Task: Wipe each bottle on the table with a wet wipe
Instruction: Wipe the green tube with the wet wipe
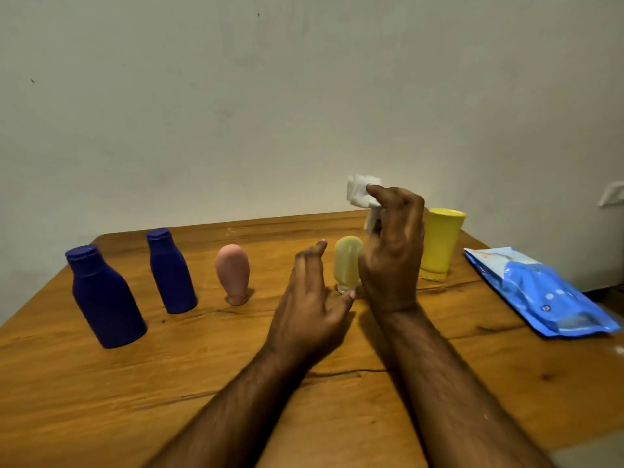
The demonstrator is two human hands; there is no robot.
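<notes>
The fingers (401, 201) of the right hand (391, 251) are curling round a crumpled white wet wipe (361, 194), pinching it so that most of it is sticking up and out on the far-left side of the fist. The left hand (310, 298) is hanging loosely open just above the wooden table (101, 400), holding nothing, its thumb tip (351, 294) lying at the base of the pale yellow squeeze bottle (347, 261); whether it is touching it I cannot tell.

That bottle is standing cap-down between the two hands. To its left, also cap-down, is standing a pink squeeze bottle (233, 271), and further left two dark blue bottles (170, 271) (104, 298), upright. A yellow cup (440, 244) is standing behind the right hand, and a blue wet-wipe pack (540, 292) is lying at the far right.

The step in hand looks to be the pale yellow bottle. The next move is probably calling for the left hand to close on it and steady or lift it, so that the wipe can be drawn round its soft, rounded body without tipping it.
</notes>
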